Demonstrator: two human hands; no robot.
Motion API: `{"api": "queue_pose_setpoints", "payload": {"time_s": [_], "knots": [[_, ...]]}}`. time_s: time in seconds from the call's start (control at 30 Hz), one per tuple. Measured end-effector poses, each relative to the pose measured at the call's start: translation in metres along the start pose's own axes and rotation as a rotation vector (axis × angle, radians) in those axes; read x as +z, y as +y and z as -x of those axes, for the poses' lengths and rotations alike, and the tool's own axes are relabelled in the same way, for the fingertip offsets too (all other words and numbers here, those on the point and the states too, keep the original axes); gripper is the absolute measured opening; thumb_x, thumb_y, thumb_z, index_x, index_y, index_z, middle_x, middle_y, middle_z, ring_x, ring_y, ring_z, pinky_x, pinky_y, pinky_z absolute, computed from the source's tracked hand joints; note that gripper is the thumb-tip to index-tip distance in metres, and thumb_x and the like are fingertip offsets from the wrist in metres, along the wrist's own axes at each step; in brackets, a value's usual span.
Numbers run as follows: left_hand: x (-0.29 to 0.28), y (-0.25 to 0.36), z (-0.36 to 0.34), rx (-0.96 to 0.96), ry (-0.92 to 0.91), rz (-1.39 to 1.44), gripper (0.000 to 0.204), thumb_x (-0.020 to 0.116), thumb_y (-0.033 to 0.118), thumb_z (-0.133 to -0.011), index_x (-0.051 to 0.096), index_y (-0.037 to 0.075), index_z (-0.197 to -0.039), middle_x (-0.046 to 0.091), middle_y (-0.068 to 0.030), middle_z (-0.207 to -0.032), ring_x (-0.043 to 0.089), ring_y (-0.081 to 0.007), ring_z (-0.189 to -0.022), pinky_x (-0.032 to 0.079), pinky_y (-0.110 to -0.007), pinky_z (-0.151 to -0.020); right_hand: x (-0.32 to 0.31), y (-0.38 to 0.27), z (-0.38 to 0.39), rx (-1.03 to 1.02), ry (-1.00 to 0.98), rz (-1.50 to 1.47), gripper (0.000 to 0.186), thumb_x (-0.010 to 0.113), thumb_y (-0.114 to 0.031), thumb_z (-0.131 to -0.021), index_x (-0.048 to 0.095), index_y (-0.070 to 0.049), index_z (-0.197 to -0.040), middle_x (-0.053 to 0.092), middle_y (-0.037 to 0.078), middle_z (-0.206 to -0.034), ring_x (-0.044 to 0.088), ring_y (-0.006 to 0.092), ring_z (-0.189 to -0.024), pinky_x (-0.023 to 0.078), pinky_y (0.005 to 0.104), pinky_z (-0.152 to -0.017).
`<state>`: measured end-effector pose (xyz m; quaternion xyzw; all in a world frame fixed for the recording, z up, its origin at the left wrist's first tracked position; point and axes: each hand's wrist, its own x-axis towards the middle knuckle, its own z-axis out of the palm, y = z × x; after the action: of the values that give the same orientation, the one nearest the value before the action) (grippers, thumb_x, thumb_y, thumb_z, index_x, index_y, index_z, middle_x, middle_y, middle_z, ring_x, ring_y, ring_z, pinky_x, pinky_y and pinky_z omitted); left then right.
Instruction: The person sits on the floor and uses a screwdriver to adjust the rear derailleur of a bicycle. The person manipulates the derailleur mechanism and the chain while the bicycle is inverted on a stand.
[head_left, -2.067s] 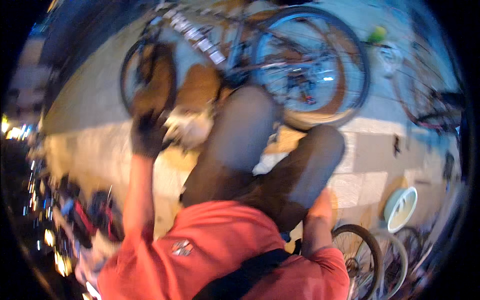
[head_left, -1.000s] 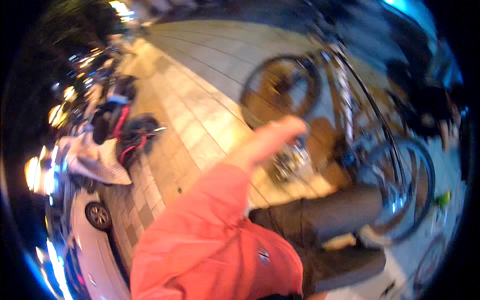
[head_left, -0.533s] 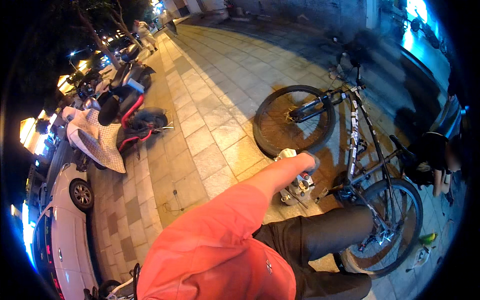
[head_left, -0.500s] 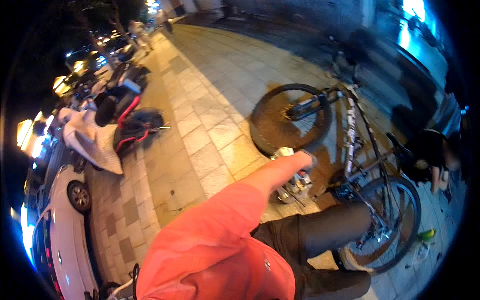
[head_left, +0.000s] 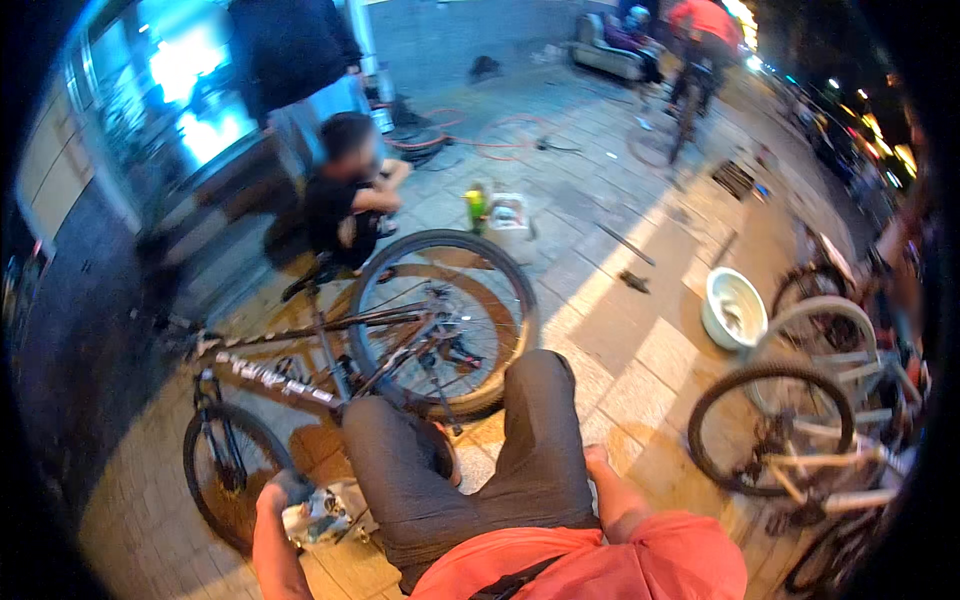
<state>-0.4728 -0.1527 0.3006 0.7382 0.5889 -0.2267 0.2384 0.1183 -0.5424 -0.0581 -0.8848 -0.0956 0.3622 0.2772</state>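
Note:
A bicycle (head_left: 275, 378) lies on its side before me, its rear wheel (head_left: 520, 290) just beyond my knees and its front wheel (head_left: 215, 500) at the left. My left hand (head_left: 278, 495) reaches down beside my left thigh, at a pale container of metal parts or tools (head_left: 330, 512). Its fingers look dark and blurred, and whether they grip anything I cannot tell. Beside my right thigh is my right hand (head_left: 598, 460), its fingers mostly hidden behind the leg. Neither hand touches the bicycle visibly.
A person (head_left: 340, 195) squats behind the rear wheel. A yellow-green bottle (head_left: 475, 210) and a white tub (head_left: 508, 212) stand beyond it. To the right are a white basin (head_left: 733, 308) and several bicycles (head_left: 770, 430). A red hose (head_left: 500, 145) lies further back, and a cyclist (head_left: 695, 60) is far off.
My view has swung from the left to the right, bringing the basin, the right-hand bicycles and my right arm into sight. My left hand stays low by the pale container.

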Motion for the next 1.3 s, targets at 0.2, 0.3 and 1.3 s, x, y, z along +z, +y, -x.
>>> {"api": "queue_pose_setpoints", "payload": {"time_s": [0.2, 0.3, 1.3], "knots": [[-0.003, -0.079, -0.027, 0.488, 0.119, 0.500, 0.016, 0.076, 0.010, -0.081, 0.075, 0.007, -0.097, 0.072, -0.0122, -0.086, 0.069, -0.0201, -0.074, 0.055, -0.035, -0.063, -0.023, 0.015, 0.038, 0.060, 0.017, 0.092, 0.034, 0.063, -0.029, -0.091, 0.073, 0.003, -0.088, 0.074, 0.020, -0.077, 0.070, 0.0287, -0.064, 0.055, 0.0428, -0.061], [-0.061, -0.034, 0.025, 0.647, 0.331, -0.432, 0.030, 0.075, 0.008, -0.075, 0.073, 0.009, -0.105, 0.073, -0.0156, -0.099, 0.071, -0.0290, -0.092, 0.057, -0.040, -0.075, -0.037, 0.005, 0.061, 0.162, 0.005, -0.054, 0.032, 0.063, -0.028, -0.092, 0.070, 0.002, -0.089, 0.074, 0.019, -0.078, 0.069, 0.0284, -0.063, 0.055, 0.0411, -0.059], [-0.009, 0.363, 0.021, 0.662, 0.161, 1.841, 0.028, 0.068, 0.015, -0.096, 0.070, 0.006, -0.123, 0.072, -0.0041, -0.107, 0.066, -0.0133, -0.090, 0.055, -0.028, -0.074, -0.074, -0.442, 0.259, -0.585, -0.462, -0.424, 0.045, 0.071, -0.048, -0.095, 0.072, -0.004, -0.104, 0.069, 0.005, -0.082, 0.058, 0.0124, -0.056, 0.046, 0.0304, -0.045]]}}
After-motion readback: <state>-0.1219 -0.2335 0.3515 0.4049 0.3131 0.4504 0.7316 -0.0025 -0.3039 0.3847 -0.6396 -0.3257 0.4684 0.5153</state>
